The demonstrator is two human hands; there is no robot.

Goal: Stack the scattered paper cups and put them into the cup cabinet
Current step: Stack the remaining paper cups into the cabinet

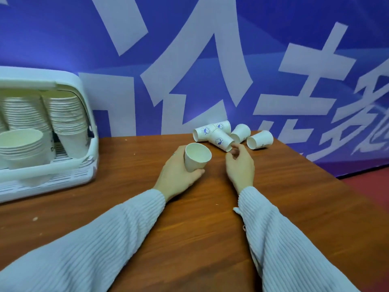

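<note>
My left hand (pixel 179 175) grips a white paper cup (pixel 196 157), mouth up and tilted a little, just above the wooden table (pixel 189 239). Several paper cups with blue logos lie on their sides by the wall: one at the left (pixel 203 132), one in front (pixel 222 140), one at the far right (pixel 260 139), others between them. My right hand (pixel 240 163) hovers with fingers loosely curled, its fingertips right at the rim of the front cup, holding nothing. The white cup cabinet (pixel 63 85) stands open at the left with tall cup stacks (pixel 67 121) inside.
A blue wall banner with large white characters (pixel 210 60) runs along the table's back edge. The table's right edge (pixel 336 182) drops to a red floor (pixel 370 192). The cabinet's slatted white base (pixel 42 184) juts forward on the table.
</note>
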